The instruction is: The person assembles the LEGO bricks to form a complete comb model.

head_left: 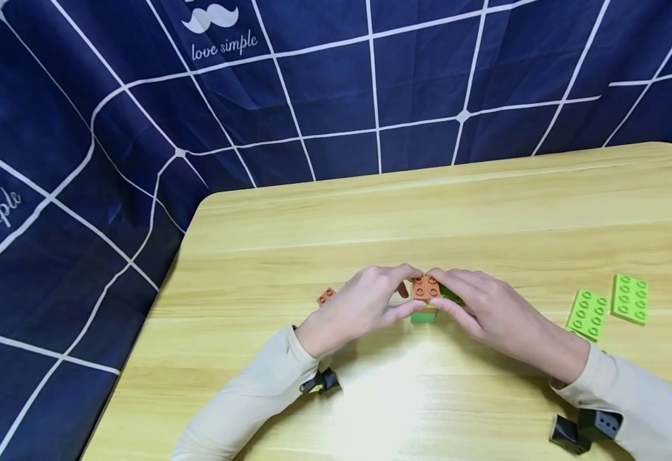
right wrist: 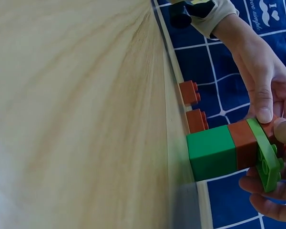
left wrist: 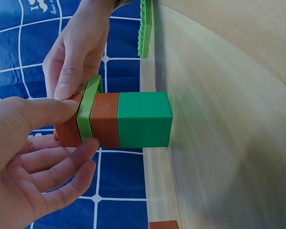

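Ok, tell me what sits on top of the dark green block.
A lower orange block, then a light green plate, then an upper orange block. The top face of the dark green block is covered, unseen.

A green block (left wrist: 144, 120) stands on the surface (head_left: 486, 218), carrying an orange-brown block (left wrist: 105, 120). Above that comes a thin light-green plate (left wrist: 87, 113) that juts out to the right, topped by a second orange-brown block (head_left: 425, 289), studded side up.
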A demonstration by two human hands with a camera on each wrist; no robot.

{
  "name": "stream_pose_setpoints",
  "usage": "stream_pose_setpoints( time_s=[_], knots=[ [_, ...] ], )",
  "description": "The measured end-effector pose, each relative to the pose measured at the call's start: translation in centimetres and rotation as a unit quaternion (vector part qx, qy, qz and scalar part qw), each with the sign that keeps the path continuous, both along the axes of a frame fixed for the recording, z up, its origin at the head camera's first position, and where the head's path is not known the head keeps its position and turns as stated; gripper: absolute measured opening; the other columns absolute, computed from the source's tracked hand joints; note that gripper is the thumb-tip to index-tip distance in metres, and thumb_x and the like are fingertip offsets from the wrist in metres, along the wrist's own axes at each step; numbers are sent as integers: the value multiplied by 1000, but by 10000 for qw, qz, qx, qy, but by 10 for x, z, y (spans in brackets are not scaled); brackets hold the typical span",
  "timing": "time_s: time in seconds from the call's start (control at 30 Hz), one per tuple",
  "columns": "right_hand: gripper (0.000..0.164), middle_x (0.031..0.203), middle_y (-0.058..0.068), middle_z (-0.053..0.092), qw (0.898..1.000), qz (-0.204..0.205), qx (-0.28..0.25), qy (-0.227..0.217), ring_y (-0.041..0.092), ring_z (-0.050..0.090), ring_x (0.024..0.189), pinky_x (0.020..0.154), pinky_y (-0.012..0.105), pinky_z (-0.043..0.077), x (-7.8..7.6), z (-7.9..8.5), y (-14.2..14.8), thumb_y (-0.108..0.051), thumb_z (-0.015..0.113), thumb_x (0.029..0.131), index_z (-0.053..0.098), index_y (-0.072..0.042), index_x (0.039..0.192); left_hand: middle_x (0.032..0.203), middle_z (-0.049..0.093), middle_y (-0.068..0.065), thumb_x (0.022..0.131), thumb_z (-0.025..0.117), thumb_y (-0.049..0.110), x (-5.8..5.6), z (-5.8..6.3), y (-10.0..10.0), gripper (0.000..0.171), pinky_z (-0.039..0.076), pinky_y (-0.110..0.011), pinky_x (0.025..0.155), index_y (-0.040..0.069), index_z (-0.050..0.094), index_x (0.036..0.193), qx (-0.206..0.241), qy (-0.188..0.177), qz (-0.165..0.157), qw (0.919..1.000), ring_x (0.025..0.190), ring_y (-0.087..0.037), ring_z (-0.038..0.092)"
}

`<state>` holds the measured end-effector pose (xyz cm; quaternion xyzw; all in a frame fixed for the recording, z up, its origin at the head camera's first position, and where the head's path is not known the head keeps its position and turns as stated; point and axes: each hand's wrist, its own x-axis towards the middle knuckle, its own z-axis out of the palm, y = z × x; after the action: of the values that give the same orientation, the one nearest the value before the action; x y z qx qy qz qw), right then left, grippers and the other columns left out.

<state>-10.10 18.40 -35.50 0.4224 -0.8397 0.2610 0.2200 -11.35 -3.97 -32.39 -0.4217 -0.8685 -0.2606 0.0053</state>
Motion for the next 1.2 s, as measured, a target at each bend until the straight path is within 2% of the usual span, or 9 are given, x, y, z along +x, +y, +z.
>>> stream_pose_setpoints(
  time_s=[0.4,0.77,1.2],
  knots=[
    [52,105,17,69,9999,26,-23,-168,31,68,92,73,43,59,-1,2,0,-39,43,102,61,6,119,101,72,-7,93,66,24,-2,0,0,37,50,-8,71,0,59,121,-15,-150,42,9999,85,-12,68],
    [47,105,13,69,9996,66,-86,-252,27,69,91,73,40,59,0,3,-1,-37,47,101,61,4,120,100,72,-7,94,66,24,-3,0,0,37,50,-8,70,0,59,121,-29,-202,30,9998,84,-13,69],
    [46,104,11,69,9995,21,-63,-294,26,69,91,73,40,58,1,3,-1,-37,47,101,61,3,121,96,72,-7,93,66,25,-2,-1,-1,38,51,-10,69,0,58,122,8,-20,-10,10000,81,-13,69]
  ],
)
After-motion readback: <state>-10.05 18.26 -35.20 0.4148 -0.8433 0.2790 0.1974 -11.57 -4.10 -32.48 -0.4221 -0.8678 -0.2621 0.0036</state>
